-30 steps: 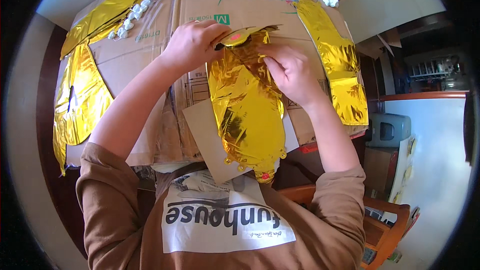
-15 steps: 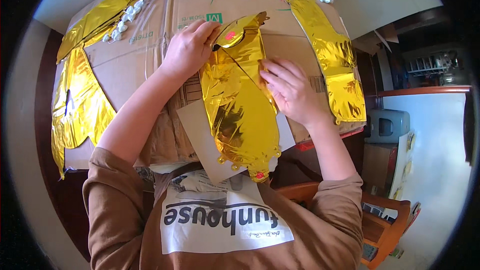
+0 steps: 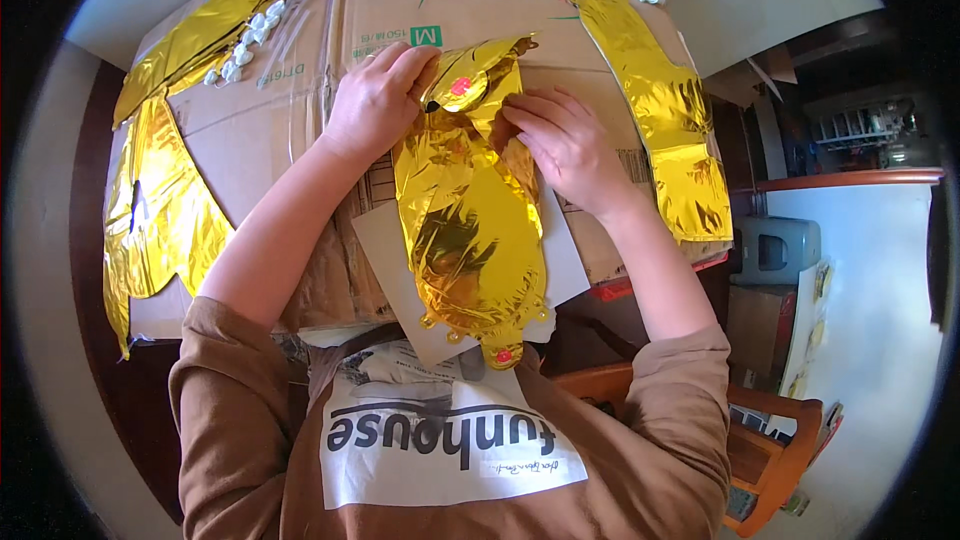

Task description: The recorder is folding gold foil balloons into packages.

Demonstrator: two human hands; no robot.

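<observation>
One gold foil piece [image 3: 480, 240] extends toward the person over a pale card [image 3: 387, 252] on the cardboard [image 3: 250, 125], hiding much of that card. The left hand [image 3: 383, 98] pinches its upper left edge, fingertips out of sight; the right hand [image 3: 572, 147] pinches its right edge between thumb and fingers, the contact partly hidden. At upper left, a longer gold strip [image 3: 185, 58] is cut off by the frame.

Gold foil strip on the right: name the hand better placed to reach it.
Right hand, probably: nearer the strip; the left hand is at the left edge of the middle foil.
</observation>
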